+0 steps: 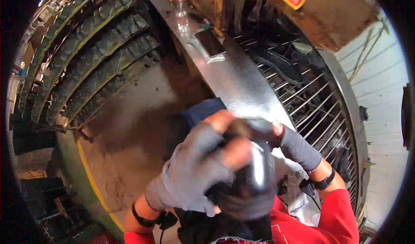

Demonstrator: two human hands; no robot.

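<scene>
Close in front of me is a glossy black shoe (pixel 257 168), smeared by motion, with a brownish patch near its far end. My left hand (pixel 194 166), in a grey fingerless glove, is curled over its left side. On the right, my right hand (pixel 298 144), gloved the same way, grips the far end with the thumb on top; its other fingers are hidden. A black band with a small device sits on each wrist.
A metal bench top (pixel 242 84) runs ahead, bearing a dark phone-like slab (pixel 209 43) and a clear bottle (pixel 181 19). Right of it, a barred metal rack (pixel 320 101) holds dark scraps. Tiered racks of dark shoes (pixel 99 40) stand at left. Something dark blue (pixel 203 110) lies beyond my left hand.
</scene>
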